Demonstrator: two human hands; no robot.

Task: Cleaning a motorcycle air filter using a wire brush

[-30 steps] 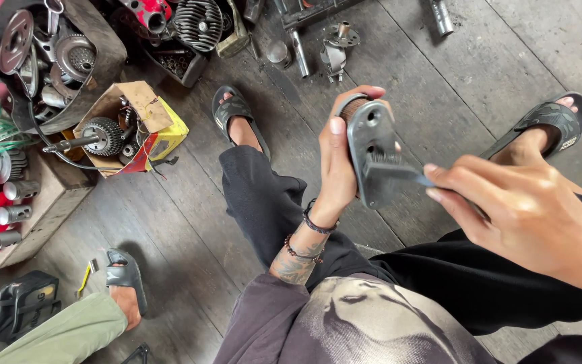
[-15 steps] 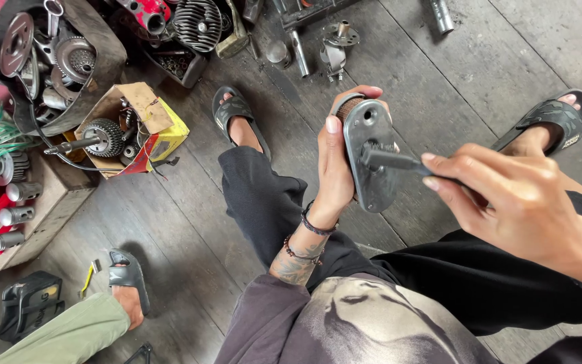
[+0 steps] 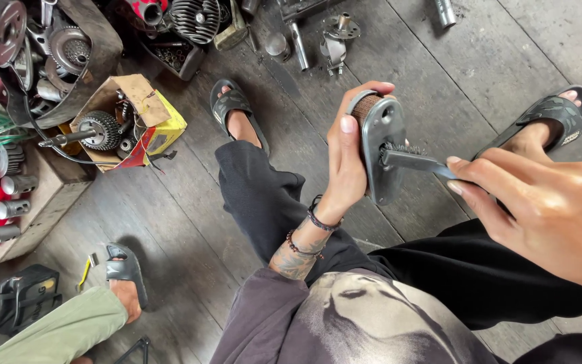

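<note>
We are gripping a grey metal bracket (image 3: 380, 152) upright in our left hand (image 3: 346, 165), thumb lying along its near edge and the other fingers (image 3: 372, 88) curling over its top at twelve o'clock, so the part is sitting clamped inside the grasp above our black trousers (image 3: 271, 202). At three o'clock from it our right hand (image 3: 547, 209) is pinching the handle of a small brush (image 3: 415, 160), fingers clenched on it, and the bristles are touching the bracket's face. At nine o'clock a cardboard box (image 3: 144, 101) of gears is standing on the wooden floor (image 3: 439, 61), and at seven o'clock another person's sandalled foot (image 3: 126, 273) is resting, well apart from us
</note>
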